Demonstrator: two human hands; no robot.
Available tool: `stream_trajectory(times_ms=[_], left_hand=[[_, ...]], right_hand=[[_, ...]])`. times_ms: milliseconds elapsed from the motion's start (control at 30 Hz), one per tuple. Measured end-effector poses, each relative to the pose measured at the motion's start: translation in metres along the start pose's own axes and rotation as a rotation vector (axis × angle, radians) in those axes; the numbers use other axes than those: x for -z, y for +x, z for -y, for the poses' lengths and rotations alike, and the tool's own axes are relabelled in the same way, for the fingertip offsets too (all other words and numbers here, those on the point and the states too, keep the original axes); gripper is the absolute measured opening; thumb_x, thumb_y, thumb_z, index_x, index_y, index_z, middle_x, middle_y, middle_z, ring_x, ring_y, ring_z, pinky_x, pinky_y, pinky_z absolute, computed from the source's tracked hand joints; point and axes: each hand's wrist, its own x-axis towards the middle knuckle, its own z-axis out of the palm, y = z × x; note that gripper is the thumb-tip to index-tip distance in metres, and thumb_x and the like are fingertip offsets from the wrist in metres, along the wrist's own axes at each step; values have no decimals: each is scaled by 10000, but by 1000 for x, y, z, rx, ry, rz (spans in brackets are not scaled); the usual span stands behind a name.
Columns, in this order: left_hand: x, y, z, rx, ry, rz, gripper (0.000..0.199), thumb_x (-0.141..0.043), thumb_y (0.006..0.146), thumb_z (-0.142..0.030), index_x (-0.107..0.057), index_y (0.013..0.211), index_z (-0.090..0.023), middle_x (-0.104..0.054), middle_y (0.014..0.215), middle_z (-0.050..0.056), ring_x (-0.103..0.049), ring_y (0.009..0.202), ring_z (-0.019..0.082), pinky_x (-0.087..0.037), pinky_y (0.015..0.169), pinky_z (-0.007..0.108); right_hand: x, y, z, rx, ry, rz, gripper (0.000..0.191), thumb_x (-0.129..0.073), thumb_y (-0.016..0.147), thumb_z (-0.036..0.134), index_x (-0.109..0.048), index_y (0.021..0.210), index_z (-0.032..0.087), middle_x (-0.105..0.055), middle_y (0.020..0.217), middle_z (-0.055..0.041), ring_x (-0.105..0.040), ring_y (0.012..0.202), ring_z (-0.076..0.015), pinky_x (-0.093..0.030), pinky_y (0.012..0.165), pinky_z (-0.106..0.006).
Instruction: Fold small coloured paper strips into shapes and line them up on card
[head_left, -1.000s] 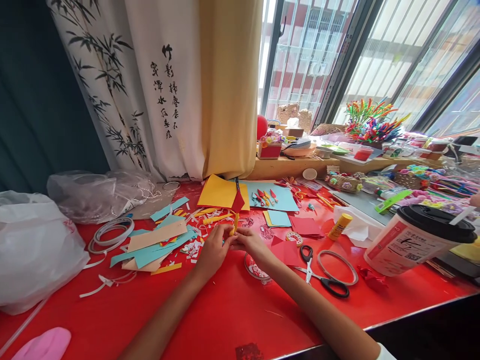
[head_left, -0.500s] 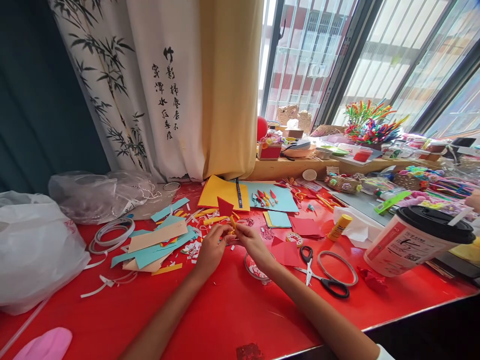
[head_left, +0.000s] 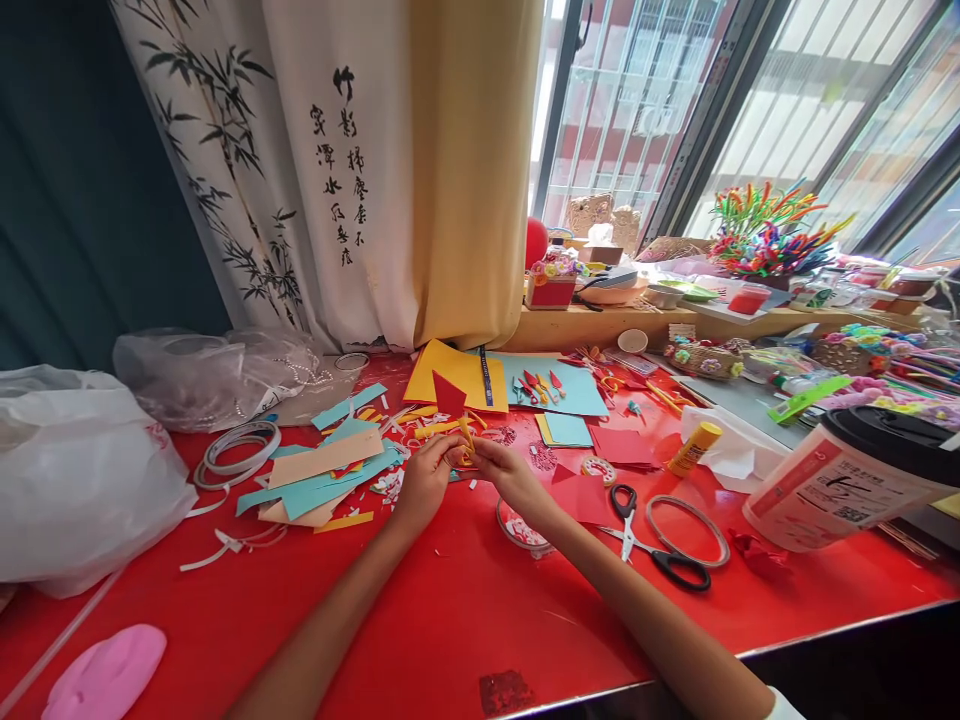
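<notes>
- Red paper piece [head_left: 448, 393] has tilted leftward.
- Left hand [head_left: 424, 487] and right hand [head_left: 517, 483] pinch yellow strip [head_left: 466, 431], inward from table's [head_left: 420, 620] near edge.
- Such fine handling calls for light fingertips.

A bulging white plastic bag [head_left: 82, 480] rests at the left edge of the red worktop [head_left: 420, 620], in front of a crumpled clear plastic bag [head_left: 202, 380] near the far left corner. A smooth pink rounded object [head_left: 105, 672] lies near the near left corner. Towards the right edge is a large printed cup with a black lid [head_left: 844, 480]. Beyond the far edge hang a white curtain with black bamboo and characters [head_left: 337, 180] and a plain yellow curtain [head_left: 472, 180]. Beside them, a wooden windowsill [head_left: 577, 324] holds a red box trimmed with flowers [head_left: 553, 289] and multicoloured fuzzy stems [head_left: 772, 235].
</notes>
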Motion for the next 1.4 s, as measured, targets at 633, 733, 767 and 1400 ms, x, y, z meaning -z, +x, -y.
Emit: stream_trajectory(times_ms=[633, 733, 767, 1400], left_hand=[[-1, -3, 0, 12, -11, 5, 221, -451, 841, -296, -561, 1021, -231, -617, 972, 14, -582, 895, 155, -452, 765, 255], [0, -2, -1, 33, -20, 13, 227, -459, 836, -288, -537, 1044, -241, -612, 953, 9, -580, 907, 156, -454, 766, 258], [0, -2, -1, 35, -23, 18, 227, -463, 834, -286, -528, 1047, -243, -608, 948, 8, -578, 910, 155, -453, 769, 261], [2, 0, -4, -74, 88, 49, 226, -476, 827, -262, -536, 1043, -230, -588, 1006, 29, -556, 914, 157, -438, 810, 289]], right_hand=[[10, 2, 4, -35, -34, 62, 286, -539, 779, 397, -638, 973, 212, -635, 957, -29, -608, 907, -208, -512, 817, -382], [8, 2, 5, -27, -24, 46, 289, -549, 771, 400, -637, 974, 213, -637, 955, -32, -609, 914, -216, -526, 783, -372], [8, 2, 5, -30, -21, 32, 292, -554, 765, 403, -638, 968, 211, -639, 945, -32, -613, 904, -217, -532, 768, -367], [7, 1, 8, -48, 0, -162, 250, -573, 741, 373, -593, 913, 193, -633, 882, -38, -644, 742, -187, -540, 671, -340]])
